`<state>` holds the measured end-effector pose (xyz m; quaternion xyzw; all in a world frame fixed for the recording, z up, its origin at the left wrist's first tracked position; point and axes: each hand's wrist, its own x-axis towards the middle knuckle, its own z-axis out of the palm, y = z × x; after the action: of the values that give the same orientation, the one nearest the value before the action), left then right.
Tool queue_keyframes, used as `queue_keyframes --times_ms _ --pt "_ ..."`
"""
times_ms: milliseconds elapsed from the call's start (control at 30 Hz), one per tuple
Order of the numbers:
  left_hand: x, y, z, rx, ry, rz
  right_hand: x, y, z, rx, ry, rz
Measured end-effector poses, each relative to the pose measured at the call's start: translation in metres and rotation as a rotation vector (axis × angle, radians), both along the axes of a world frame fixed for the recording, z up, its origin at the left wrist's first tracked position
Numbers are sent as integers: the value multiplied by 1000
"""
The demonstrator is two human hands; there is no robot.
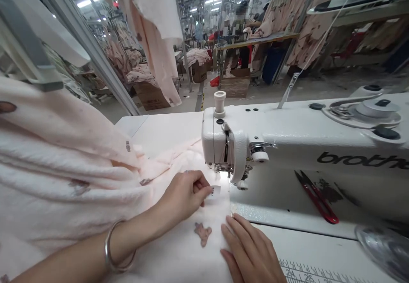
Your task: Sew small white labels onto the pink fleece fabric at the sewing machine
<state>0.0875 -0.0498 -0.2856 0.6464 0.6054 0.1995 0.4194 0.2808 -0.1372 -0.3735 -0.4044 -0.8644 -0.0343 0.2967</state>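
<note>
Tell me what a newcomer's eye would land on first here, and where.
The white sewing machine dominates, its arm reaching in from the right to a bright light by the needle. Just below that glow, the left hand pinches a small pale label over pale pink fabric, and the right hand lies along the fabric's edge. Red-handled snips stand out at right.
</note>
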Motion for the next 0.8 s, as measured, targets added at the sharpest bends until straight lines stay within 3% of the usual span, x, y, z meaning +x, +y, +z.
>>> queue_keyframes --times_ms 100,200,367,567,800 --pt "14 5 1 -63 -73 8 -4 8 12 -107 142 -29" --pt "22 14 -12 -115 -110 19 -12 19 18 -186 233 -147" --pt "21 20 -29 -108 -102 22 -18 27 11 -51 196 -268" --pt "21 20 -21 -155 -74 44 -13 26 7 -157 11 -245" --pt "23 25 -13 -208 -16 29 -16 26 11 -158 -21 -241"
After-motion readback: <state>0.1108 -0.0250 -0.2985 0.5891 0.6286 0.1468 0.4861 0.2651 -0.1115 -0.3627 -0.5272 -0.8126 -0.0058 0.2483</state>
